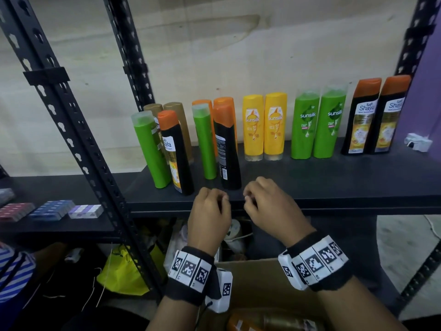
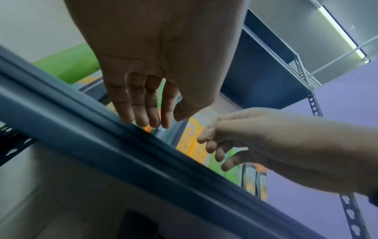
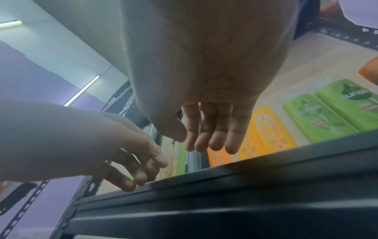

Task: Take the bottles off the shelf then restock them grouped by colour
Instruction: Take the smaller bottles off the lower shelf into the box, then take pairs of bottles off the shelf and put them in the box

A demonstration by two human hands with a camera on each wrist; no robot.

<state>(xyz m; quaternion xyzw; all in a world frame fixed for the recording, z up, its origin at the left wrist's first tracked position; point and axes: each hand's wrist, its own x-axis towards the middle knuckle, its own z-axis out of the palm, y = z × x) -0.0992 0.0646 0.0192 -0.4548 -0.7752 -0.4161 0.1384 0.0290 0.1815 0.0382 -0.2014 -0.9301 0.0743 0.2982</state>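
Note:
On the black shelf (image 1: pixel 334 201) stand bottles. At the left is a mixed cluster: a green bottle (image 1: pixel 149 149), a black bottle with orange cap (image 1: pixel 176 151), gold bottles (image 1: pixel 164 108) behind, another green one (image 1: pixel 205 142), another black one (image 1: pixel 226 144), and orange bottles (image 1: pixel 224 101) behind. To the right stand pairs: two yellow bottles (image 1: pixel 265 127), two green (image 1: pixel 317 125), two black (image 1: pixel 377 115). My left hand (image 1: pixel 222 199) (image 2: pixel 147 119) and right hand (image 1: pixel 248 199) (image 3: pixel 204 145) hover side by side at the shelf's front edge, fingers relaxed, holding nothing.
A cardboard box (image 1: pixel 262 278) sits below my wrists with a gold bottle (image 1: pixel 269 322) lying in it. A yellow bag (image 1: pixel 124 273) lies under the shelf. Small packs (image 1: pixel 52 209) sit on the left-hand shelf. A black upright (image 1: pixel 78 139) stands left; a white adapter (image 1: pixel 417 142) sits far right.

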